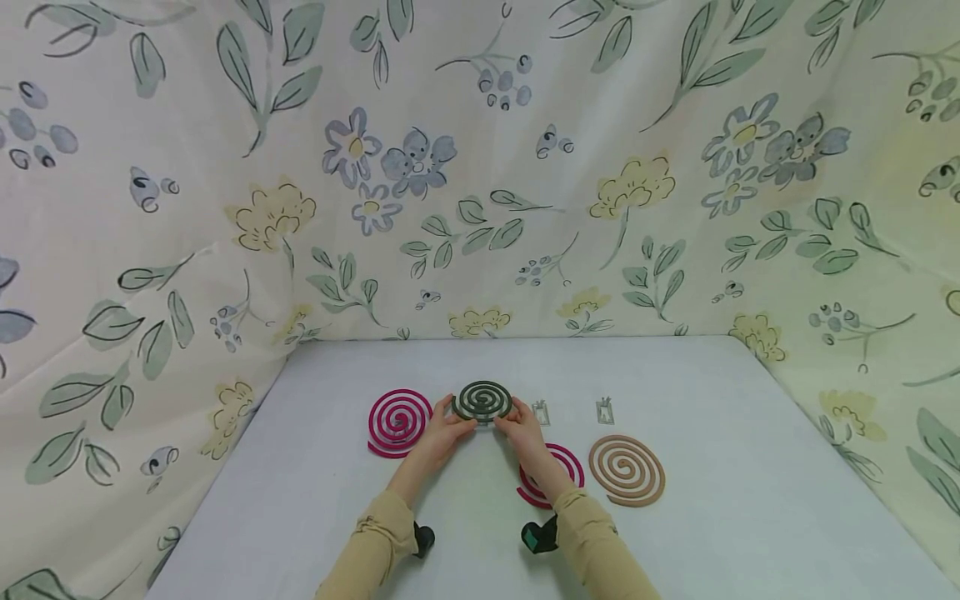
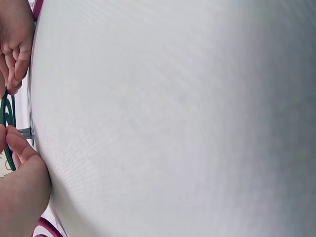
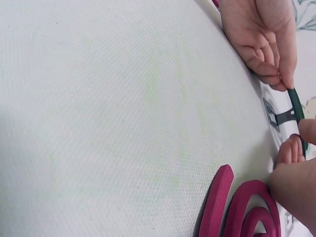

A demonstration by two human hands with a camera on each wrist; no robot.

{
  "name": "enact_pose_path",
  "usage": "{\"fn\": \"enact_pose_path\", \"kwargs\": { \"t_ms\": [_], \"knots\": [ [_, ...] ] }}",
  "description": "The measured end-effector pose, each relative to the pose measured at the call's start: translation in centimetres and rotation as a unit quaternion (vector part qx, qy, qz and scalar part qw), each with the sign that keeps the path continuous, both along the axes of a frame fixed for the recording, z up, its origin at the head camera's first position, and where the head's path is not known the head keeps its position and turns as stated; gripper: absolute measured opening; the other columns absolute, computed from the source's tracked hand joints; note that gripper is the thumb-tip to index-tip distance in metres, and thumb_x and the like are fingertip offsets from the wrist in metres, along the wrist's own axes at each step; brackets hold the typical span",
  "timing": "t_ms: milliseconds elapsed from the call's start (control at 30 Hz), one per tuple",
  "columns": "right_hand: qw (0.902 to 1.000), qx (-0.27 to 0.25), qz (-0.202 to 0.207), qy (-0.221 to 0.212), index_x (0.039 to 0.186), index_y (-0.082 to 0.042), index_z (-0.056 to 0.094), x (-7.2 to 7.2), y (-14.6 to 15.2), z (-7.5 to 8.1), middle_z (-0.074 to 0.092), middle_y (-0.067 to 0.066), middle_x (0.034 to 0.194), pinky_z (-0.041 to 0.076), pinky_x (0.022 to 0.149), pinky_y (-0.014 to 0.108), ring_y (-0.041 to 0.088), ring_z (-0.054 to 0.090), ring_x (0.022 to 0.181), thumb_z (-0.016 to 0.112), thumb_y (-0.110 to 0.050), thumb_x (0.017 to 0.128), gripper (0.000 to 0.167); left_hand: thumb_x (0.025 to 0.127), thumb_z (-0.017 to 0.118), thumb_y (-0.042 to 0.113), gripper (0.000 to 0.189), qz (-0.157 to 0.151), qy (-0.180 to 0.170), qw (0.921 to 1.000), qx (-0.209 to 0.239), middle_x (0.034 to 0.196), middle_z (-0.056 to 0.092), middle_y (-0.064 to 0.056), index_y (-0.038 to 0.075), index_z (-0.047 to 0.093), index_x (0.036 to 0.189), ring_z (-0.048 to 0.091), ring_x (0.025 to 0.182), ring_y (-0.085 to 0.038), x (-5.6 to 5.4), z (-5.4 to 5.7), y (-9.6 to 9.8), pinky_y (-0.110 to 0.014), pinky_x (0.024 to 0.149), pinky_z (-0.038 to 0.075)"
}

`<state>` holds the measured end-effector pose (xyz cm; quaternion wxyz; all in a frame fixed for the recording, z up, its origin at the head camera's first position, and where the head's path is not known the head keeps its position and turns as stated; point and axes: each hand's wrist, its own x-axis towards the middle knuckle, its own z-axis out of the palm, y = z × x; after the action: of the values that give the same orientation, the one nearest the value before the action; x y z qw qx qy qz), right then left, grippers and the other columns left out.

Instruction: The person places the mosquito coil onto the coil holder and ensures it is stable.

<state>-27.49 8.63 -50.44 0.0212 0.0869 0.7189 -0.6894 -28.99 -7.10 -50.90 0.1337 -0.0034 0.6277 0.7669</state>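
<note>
A dark green mosquito coil (image 1: pixel 483 401) is held level over the far middle of the table, between both hands. My left hand (image 1: pixel 444 432) pinches its left edge with thumb and fingers. At the opposite edge, my right hand (image 1: pixel 524 429) pinches it the same way. Beneath the coil a small metal stand (image 3: pixel 285 117) shows in the right wrist view; whether the coil is fixed onto it I cannot tell. A magenta coil (image 1: pixel 372 422) lies just left of the left hand. Another magenta coil (image 1: pixel 579 467) is partly hidden under the right forearm.
A tan coil (image 1: pixel 627 471) lies flat at the right. Behind it are two small metal stands, one near the right hand (image 1: pixel 542 413) and one farther right (image 1: pixel 605 411). A floral cloth (image 1: pixel 480 208) hangs behind the white table (image 1: pixel 750 417).
</note>
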Motion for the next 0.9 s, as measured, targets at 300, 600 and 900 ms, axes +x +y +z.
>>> {"fn": "enact_pose_path", "kwargs": {
  "t_ms": [300,600,900],
  "knots": [
    [1.0,-0.005,0.002,-0.001,0.143,0.008,0.028,0.1,0.0,0.3,0.045,0.0,0.084,0.037,0.064,0.02,0.011,0.042,0.076,0.06,-0.007,0.09,0.064,0.091,0.055,-0.004,0.08,-0.002,-0.003,1.0,0.003,0.14,0.036,-0.038,-0.001,0.0,0.148,0.057,0.095,-0.007,0.0,0.0,0.0,-0.023,0.087,0.049],
    [0.9998,-0.015,0.013,0.006,0.141,0.013,0.026,2.1,-0.1,3.4,0.043,0.002,0.082,0.035,0.064,0.019,0.01,0.04,0.074,0.055,-0.001,0.091,0.06,0.09,0.055,-0.005,0.079,0.001,-0.007,0.9999,0.008,0.139,0.037,-0.038,0.0,0.002,0.148,0.059,0.09,-0.007,-0.1,-0.1,-0.1,-0.023,0.086,0.05],
    [0.9999,-0.008,0.007,0.002,0.144,0.008,0.028,0.1,0.1,0.2,0.045,-0.001,0.081,0.037,0.064,0.019,0.01,0.042,0.075,0.06,-0.006,0.09,0.064,0.091,0.055,-0.005,0.078,0.0,-0.004,1.0,0.008,0.139,0.037,-0.038,-0.001,0.001,0.148,0.059,0.085,-0.005,0.0,-0.1,0.0,-0.019,0.082,0.049]
  ]
}}
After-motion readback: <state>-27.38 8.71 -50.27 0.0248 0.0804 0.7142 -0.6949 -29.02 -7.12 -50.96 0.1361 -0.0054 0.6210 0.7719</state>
